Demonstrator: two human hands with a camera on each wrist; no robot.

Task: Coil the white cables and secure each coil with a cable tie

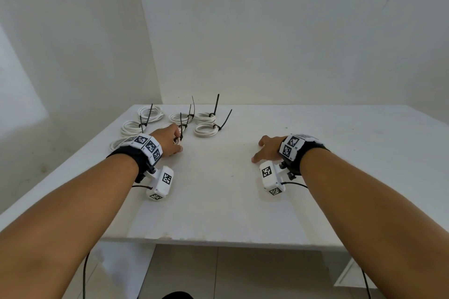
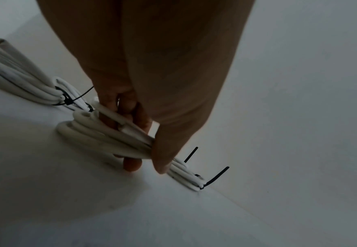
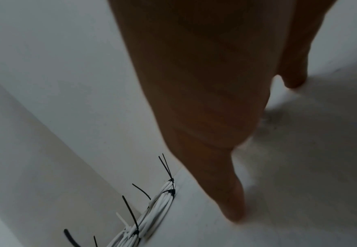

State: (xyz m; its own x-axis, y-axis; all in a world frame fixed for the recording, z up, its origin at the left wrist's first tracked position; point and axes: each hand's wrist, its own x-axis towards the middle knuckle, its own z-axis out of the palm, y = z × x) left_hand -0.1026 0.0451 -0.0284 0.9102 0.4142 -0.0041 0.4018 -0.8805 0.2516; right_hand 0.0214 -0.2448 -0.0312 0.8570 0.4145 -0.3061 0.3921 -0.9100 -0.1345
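One coil [image 2: 101, 133], already banded with a black cable tie [image 1: 181, 128], sits in the left hand [image 1: 167, 139], fingers curled through its loop and thumb [image 2: 169, 150] pinching the strands. It lies low over the bench [image 1: 218, 201], just beside the tied coils [image 1: 206, 128] near the far-left corner. The right hand [image 1: 268, 148] rests flat, fingers relaxed, well apart and empty.
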